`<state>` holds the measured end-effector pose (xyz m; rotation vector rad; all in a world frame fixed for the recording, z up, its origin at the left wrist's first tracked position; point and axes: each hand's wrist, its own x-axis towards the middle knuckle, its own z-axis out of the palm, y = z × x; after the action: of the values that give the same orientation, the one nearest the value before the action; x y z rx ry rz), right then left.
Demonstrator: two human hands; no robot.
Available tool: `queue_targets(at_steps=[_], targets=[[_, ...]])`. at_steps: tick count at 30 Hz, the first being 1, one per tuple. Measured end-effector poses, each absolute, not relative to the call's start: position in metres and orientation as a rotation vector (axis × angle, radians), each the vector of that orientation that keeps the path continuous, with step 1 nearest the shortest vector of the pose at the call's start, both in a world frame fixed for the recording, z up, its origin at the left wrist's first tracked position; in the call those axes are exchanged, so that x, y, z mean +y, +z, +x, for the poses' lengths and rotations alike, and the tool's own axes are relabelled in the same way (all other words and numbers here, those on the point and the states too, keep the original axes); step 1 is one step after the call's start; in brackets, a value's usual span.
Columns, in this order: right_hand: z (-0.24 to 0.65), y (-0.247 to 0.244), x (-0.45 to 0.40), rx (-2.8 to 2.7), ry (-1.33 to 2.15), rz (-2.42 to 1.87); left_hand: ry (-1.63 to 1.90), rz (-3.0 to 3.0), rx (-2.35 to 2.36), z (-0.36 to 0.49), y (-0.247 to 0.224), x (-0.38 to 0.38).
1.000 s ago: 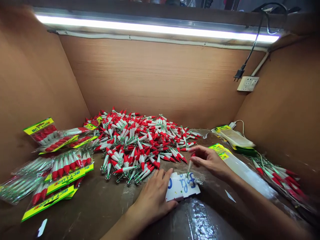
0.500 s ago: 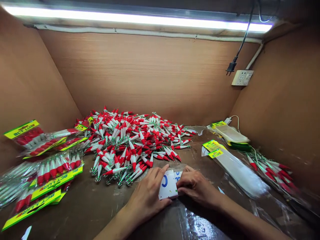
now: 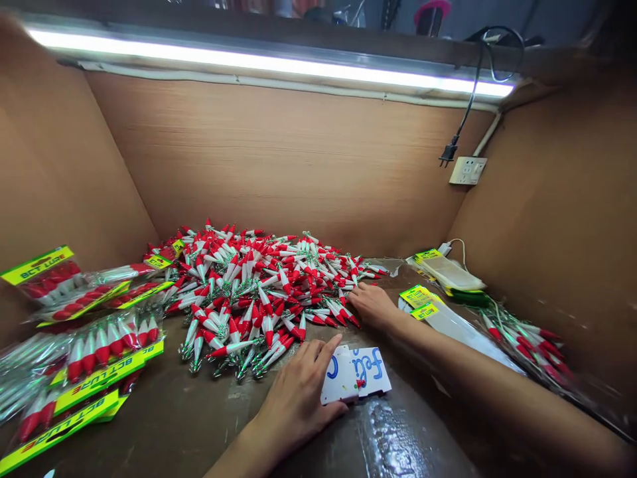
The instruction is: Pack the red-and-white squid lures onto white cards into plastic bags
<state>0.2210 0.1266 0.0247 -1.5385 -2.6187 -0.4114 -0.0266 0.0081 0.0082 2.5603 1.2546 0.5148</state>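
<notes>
My left hand [image 3: 302, 385] grips the left end of a small white block [image 3: 369, 372] with blue handwriting, thumb at its near side and fingers at its far side. The block lies on the dark table and looks made of two parts that meet at a step. My right hand [image 3: 371, 305] is stretched forward to the right edge of a heap of red-and-white fishing lures [image 3: 263, 292] with green hooks. Its fingers are slightly bent, apart from the thumb as far as shows, and the tips reach the lures; nothing is visible in them.
Filled lure packets with yellow headers [image 3: 99, 378] lie at the left. On the right are clear empty bags [image 3: 460, 328], a stack of bags [image 3: 450, 272] and bagged lures [image 3: 527, 345]. A black plug [image 3: 448, 153] hangs near a wall socket [image 3: 468, 170].
My right hand has left the white block and moved forward to the lure heap, uncovering the block's right part. My left hand stays on the block. The view has tilted up a little.
</notes>
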Motion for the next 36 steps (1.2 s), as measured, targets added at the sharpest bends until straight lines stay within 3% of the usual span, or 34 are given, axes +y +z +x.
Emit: queue_targets(at_steps=[13, 20, 27, 30, 36], targets=[[0.258, 0.041, 0.109, -2.617, -0.550, -1.534, 0.460, 2.578, 1.256, -0.027, 0.016, 0.004], [0.290, 0.034, 0.057, -1.932, 0.121, -1.101, 0.473, 2.566, 1.274, -0.027, 0.010, 0.006], [0.292, -0.010, 0.041, -1.794, 0.680, -1.030, 0.563, 2.523, 1.282, -0.028, 0.010, 0.014], [0.286, -0.011, 0.040, -1.979, 0.651, -0.999, 0.631, 2.523, 1.266, -0.028, 0.010, 0.017], [0.261, -0.001, 0.029, -2.308, 0.199, -0.986, 0.718, 2.522, 1.215, -0.026, 0.009, 0.018]])
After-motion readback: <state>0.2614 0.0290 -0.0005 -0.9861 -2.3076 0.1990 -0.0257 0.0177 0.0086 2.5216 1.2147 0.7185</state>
